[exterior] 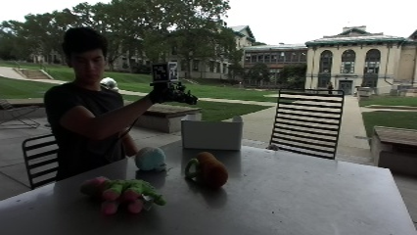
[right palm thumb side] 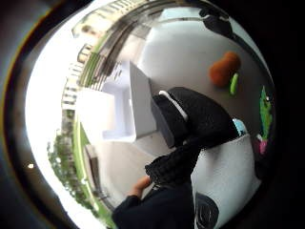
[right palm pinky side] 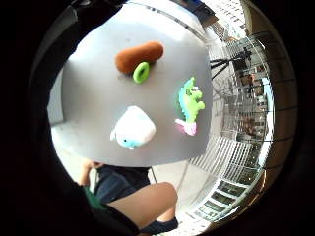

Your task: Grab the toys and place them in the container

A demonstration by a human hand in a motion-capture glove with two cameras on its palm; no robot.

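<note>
My gloved right hand (exterior: 171,93) is raised high above the grey table (exterior: 293,196), over its near-left part, fingers relaxed and holding nothing. Three toys lie on the table below it: a white and pale-blue round plush (exterior: 150,158), a brown plush (exterior: 208,170) with a green ring on it, and a green and pink dinosaur plush (exterior: 124,192). The white box container (exterior: 212,133) stands at the table's far edge. The little finger side palm view looks down on the brown plush (right palm pinky side: 139,56), green ring (right palm pinky side: 141,72), dinosaur (right palm pinky side: 189,104) and white plush (right palm pinky side: 133,128). The glove (right palm thumb side: 190,124) partly hides the container (right palm thumb side: 138,102).
A black slatted chair (exterior: 306,122) stands at the table's far side, right of the container. Another chair (exterior: 40,156) is behind the person. The person's bare leg (right palm pinky side: 142,201) sits by the table edge nearest the white plush.
</note>
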